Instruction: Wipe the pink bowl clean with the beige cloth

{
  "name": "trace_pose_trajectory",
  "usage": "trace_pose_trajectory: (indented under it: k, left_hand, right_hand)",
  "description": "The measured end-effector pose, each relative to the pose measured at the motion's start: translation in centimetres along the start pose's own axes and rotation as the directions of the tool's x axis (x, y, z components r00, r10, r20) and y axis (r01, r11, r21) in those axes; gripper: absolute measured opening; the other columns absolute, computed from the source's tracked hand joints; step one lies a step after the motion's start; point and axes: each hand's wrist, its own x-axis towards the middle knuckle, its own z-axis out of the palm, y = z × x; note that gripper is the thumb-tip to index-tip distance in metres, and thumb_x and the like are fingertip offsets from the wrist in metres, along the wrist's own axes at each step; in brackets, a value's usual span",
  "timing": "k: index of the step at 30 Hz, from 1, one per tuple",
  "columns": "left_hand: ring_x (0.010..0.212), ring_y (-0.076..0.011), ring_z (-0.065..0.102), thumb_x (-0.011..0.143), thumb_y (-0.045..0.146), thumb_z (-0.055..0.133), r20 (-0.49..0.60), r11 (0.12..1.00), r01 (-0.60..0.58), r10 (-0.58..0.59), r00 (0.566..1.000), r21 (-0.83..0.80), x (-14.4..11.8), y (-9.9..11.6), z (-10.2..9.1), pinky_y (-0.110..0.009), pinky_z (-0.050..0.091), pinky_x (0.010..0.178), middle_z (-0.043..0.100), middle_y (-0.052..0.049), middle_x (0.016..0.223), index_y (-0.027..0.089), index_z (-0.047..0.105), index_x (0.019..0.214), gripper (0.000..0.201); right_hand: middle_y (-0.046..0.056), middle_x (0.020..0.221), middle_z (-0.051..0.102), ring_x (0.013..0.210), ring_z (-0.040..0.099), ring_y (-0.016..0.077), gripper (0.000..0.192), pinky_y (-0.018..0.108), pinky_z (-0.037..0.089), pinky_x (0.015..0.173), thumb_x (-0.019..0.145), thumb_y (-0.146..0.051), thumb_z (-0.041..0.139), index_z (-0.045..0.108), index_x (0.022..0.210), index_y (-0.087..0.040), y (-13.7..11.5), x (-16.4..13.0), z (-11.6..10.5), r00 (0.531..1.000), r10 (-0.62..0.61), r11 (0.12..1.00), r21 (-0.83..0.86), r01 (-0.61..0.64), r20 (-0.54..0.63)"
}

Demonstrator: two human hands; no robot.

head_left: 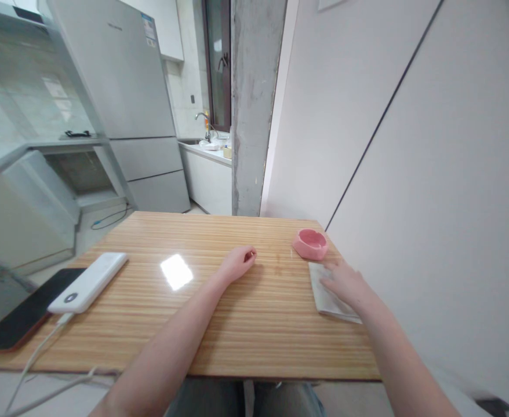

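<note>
My left hand [238,262] rests on the middle of the wooden table [254,341], its fingers curled into a loose fist. Nothing shows inside the curl. On the right side, my right hand [345,281] lies over a folded pale cloth [326,298], with fingers stretched out and touching it. The hand and wrist cover part of the cloth's right side. Just beyond that cloth sits a pink ashtray [310,244], close to the table's right edge and apart from both hands.
A white power bank [90,284] with a cable [41,350] plugged in lies at the left, beside a dark flat tablet-like slab [24,315]. A white wall [411,202] borders the right side. Beyond the table stand a fridge [119,75] and a sink counter [206,179].
</note>
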Motion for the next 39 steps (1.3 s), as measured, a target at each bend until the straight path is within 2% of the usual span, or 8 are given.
trace_pose_trajectory:
  k: [4,10,19,24,27,30,33,39]
  left_hand:
    - [0.062,-0.013,0.051,0.08,0.027,0.054,0.089,0.999,0.03,-0.032,0.996,0.018,-0.1,-0.5,-0.3,-0.024,0.035,0.058,0.059,0.001,0.066,0.017,0.063,0.079,0.013]
    - [0.082,-0.0206,0.064,0.077,0.023,0.055,0.15,0.999,-0.022,0.016,0.989,0.038,-0.3,-0.7,-0.2,-0.029,0.046,0.071,0.071,-0.01,0.094,0.014,0.065,0.094,0.022]
    - [0.093,-0.0266,0.066,0.08,0.023,0.051,0.175,0.973,-0.009,-0.032,0.984,0.229,-0.2,-0.4,0.2,-0.033,0.048,0.079,0.071,-0.013,0.102,0.015,0.066,0.097,0.025]
    - [0.087,-0.024,0.064,0.08,0.024,0.052,0.16,0.98,-0.019,-0.013,0.987,0.196,-0.3,-0.5,0.1,-0.031,0.045,0.073,0.071,-0.011,0.098,0.015,0.065,0.092,0.02]
    - [0.072,-0.0178,0.06,0.083,0.031,0.053,0.178,0.991,-0.011,-0.013,0.984,0.133,-0.4,-0.6,0.0,-0.027,0.04,0.063,0.068,-0.005,0.082,0.017,0.062,0.085,0.017]
    - [0.064,-0.0137,0.053,0.084,0.036,0.053,0.2,0.996,-0.002,-0.016,0.98,0.091,-0.4,-0.6,-0.1,-0.025,0.035,0.057,0.063,0.0,0.071,0.019,0.06,0.081,0.019]
    - [0.063,-0.0129,0.051,0.084,0.036,0.053,0.195,0.996,0.01,-0.028,0.98,0.092,-0.4,-0.5,-0.2,-0.025,0.033,0.057,0.061,0.001,0.069,0.019,0.061,0.081,0.019]
    - [0.064,-0.013,0.051,0.085,0.036,0.052,0.2,0.997,0.026,-0.04,0.979,0.073,-0.3,-0.2,-0.3,-0.025,0.033,0.057,0.061,0.001,0.07,0.019,0.061,0.081,0.02]
  right_hand:
    - [0.014,0.133,0.056,0.125,0.052,0.0229,0.058,0.038,0.037,0.11,0.079,-0.014,0.053,0.049,0.136,-0.014,-9.3,1.2,0.4,0.928,-0.372,0.898,0.24,0.369,-0.037]
    - [0.013,0.12,0.063,0.116,0.054,0.02,0.053,0.036,0.04,0.106,0.07,0.002,0.039,0.062,0.115,-0.013,-16.9,3.8,5.7,0.878,-0.475,0.758,0.477,0.445,-0.065]
    - [0.009,0.098,0.066,0.096,0.058,0.0196,0.034,0.034,0.045,0.092,0.073,-0.003,0.038,0.062,0.093,-0.017,-16.1,4.4,9.3,0.919,-0.383,0.744,0.561,0.364,-0.089]
    - [0.01,0.102,0.067,0.099,0.059,0.0192,0.035,0.032,0.045,0.092,0.076,-0.004,0.039,0.063,0.099,-0.015,-16.3,4.2,7.9,0.896,-0.437,0.772,0.481,0.416,-0.075]
    - [0.012,0.115,0.064,0.111,0.055,0.0227,0.036,0.038,0.039,0.101,0.08,-0.01,0.046,0.062,0.112,-0.016,-14.0,4.9,5.4,0.86,-0.469,0.822,0.255,0.509,-0.203]
    - [0.015,0.123,0.06,0.119,0.05,0.0277,0.037,0.049,0.028,0.109,0.084,-0.016,0.048,0.06,0.118,-0.015,-10.1,5.9,2.8,0.913,-0.122,0.985,0.067,0.16,-0.39]
    - [0.022,0.128,0.056,0.122,0.047,0.0349,0.041,0.059,0.024,0.107,0.088,-0.03,0.05,0.058,0.122,-0.009,-7.2,6.5,1.4,0.891,0.246,0.969,0.062,-0.241,-0.382]
    - [0.017,0.132,0.053,0.13,0.037,0.0403,0.052,0.057,0.037,0.099,0.093,-0.053,0.036,0.066,0.116,-0.016,-6.6,6.3,1.8,0.945,0.319,0.947,0.075,-0.313,-0.079]
